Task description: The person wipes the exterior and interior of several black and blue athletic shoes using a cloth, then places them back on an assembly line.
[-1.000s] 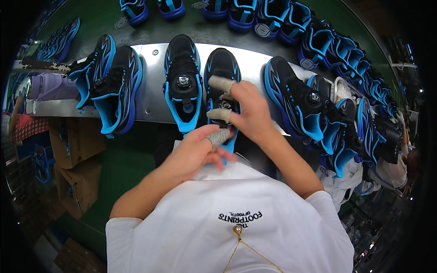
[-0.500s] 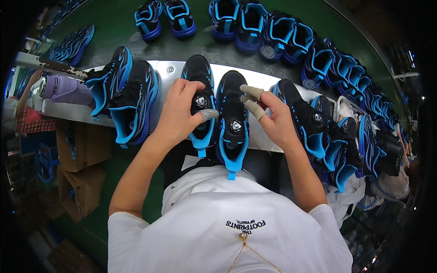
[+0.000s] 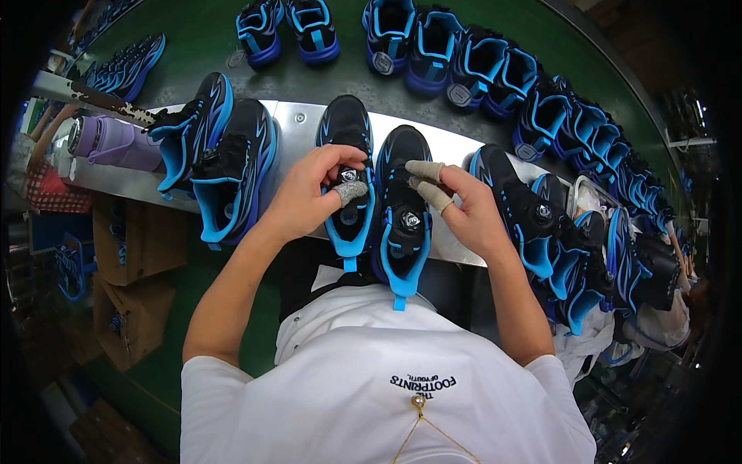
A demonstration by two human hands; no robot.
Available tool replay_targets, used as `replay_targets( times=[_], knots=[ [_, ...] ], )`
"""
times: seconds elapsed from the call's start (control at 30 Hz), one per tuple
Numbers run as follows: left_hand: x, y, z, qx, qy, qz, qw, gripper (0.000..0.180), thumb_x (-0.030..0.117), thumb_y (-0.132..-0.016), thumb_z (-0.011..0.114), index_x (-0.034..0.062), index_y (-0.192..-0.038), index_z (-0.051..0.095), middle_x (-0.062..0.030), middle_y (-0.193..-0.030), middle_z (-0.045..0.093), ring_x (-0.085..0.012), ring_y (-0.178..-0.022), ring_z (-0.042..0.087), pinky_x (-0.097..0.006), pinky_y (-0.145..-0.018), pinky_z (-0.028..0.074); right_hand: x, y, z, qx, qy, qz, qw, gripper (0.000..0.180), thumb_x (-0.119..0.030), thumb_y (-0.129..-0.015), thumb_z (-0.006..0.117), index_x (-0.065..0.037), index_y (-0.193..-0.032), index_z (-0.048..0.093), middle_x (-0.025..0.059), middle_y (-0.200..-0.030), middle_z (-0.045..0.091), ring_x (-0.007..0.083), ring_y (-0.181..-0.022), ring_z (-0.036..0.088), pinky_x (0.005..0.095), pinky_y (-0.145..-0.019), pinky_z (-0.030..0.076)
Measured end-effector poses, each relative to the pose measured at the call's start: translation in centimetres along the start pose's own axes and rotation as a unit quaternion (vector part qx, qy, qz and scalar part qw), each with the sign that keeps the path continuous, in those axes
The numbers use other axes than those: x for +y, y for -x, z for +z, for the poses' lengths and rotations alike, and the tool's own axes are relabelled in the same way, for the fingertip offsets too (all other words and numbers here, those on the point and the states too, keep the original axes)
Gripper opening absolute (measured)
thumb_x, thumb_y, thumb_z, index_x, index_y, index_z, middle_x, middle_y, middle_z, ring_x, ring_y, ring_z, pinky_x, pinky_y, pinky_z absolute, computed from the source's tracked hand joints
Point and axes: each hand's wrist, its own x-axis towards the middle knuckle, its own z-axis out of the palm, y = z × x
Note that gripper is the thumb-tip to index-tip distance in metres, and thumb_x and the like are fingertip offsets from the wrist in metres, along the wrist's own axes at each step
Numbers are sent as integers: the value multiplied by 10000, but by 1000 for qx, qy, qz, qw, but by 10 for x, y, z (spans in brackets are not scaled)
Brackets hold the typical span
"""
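Note:
Side by side on a metal ledge (image 3: 297,139) lie two black sneakers with bright blue collars, toes pointing away from me. My left hand (image 3: 305,193) grips the left sneaker (image 3: 345,120) around its tongue and round dial, the grey-covered thumb lying over the dial's near side. Beige covers wrap the thumb and a finger of my right hand (image 3: 471,213). Those two tips pinch in against the upper of the right sneaker (image 3: 405,145), above its dial (image 3: 409,220); any lace between them is too small to make out.
Another sneaker pair (image 3: 246,147) stands left, beside a purple bottle (image 3: 116,143). More sneakers (image 3: 514,193) crowd the right, near a metal tray (image 3: 583,193). Several sneakers line the green surface (image 3: 348,77) beyond. Cardboard boxes (image 3: 135,309) sit lower left.
The view has shifted slightly, so the scene sits a little lower and to the right. My left fingers have curled a bit further over the left sneaker; the right hand stays at its sneaker.

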Motion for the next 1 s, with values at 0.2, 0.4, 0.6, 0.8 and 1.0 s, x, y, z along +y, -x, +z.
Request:
replay_targets(
  times=[0.2, 0.4, 0.6, 0.8, 1.0],
  knots=[
    [1, -1, 19, 131, -197, 145, 961, 422, 121, -757, 781, 40, -1140, 623, -67, -968, 591, -221, -871, 587, -283, -804, 456, 2, -9, 4, -28, 22, 17, 999, 299, -112, -941, 639, -64, -1235, 663, 122, -1005, 674, 192, -880, 639, 301, -828, 496],
    [-11, 1, -7, -22, -31, 107, 994, 410, 128, -813, 758, 65, -1206, 657, -32, -1030, 619, -163, -936, 544, -276, -836, 436, -2, -16, 7, -26, 42, -26, 998, 282, -112, -936, 640, -55, -1211, 671, 117, -899, 640, 192, -810, 600, 296, -777, 484],
    [-18, -4, 7, 104, -157, 115, 975, 389, 203, -736, 807, 63, -1059, 641, -65, -1100, 621, -260, -1109, 514, -348, -982, 405, -2, -31, 16, -58, 37, 1, 998, 273, -113, -939, 635, -58, -1204, 673, 106, -903, 638, 186, -800, 597, 291, -774, 484],
    [-35, -21, -25, -69, -62, 183, 979, 280, 202, -800, 742, 102, -1060, 714, -29, -1133, 638, -235, -1125, 519, -363, -1037, 363, -1, -41, 16, -63, 79, -29, 995, 285, -112, -934, 638, -76, -1214, 676, 113, -860, 627, 188, -775, 583, 300, -733, 471],
    [-20, 23, -13, 107, -11, 86, 990, 291, 130, -902, 659, 80, -1188, 677, -65, -1150, 657, -182, -1080, 581, -310, -948, 451, -1, -53, 27, -72, -4, -51, 996, 360, -98, -900, 667, -92, -1261, 656, 95, -1044, 688, 209, -887, 612, 294, -811, 480]
  ],
)
